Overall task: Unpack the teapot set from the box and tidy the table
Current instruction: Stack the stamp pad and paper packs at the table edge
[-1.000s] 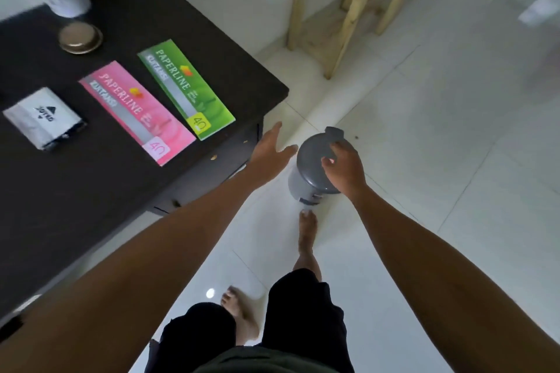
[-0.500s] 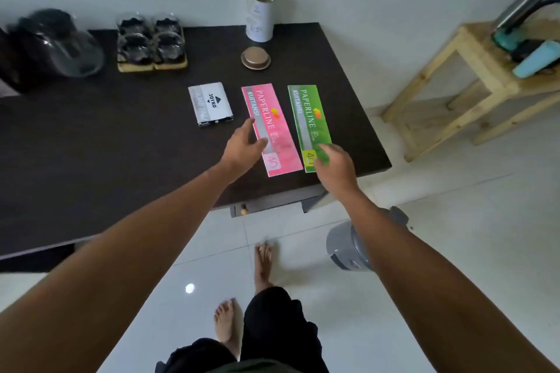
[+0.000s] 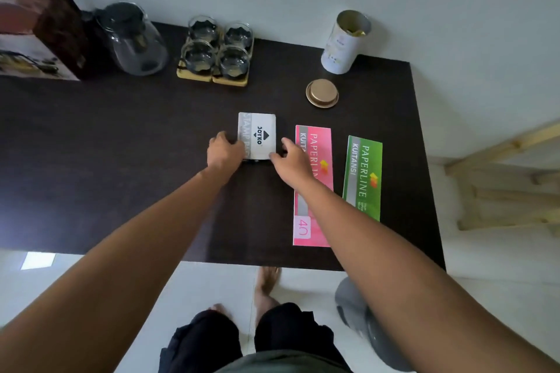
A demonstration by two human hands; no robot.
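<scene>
now both hands are grasping the white stamp pad box [image 3: 257, 136] at frame centre: left hand [image 3: 225, 151], right hand [image 3: 292, 160].

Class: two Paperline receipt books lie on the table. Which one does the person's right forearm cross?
The pink receipt book, beside the stamp pad box; the green receipt book lies uncovered, nearer the table's right edge.

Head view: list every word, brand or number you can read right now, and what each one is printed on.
"JOYKO" and "STAMP PAD": stamp pad box, held between the left hand and right hand.
"PAPERLINE", "KUIT..." (rest hidden by the arm), "40": pink receipt book.
"PAPERLINE", "KUITANSI": green receipt book; its small print is blurred.
White tin: print too small to read.
Teapot box: blurred, nothing legible.
</scene>
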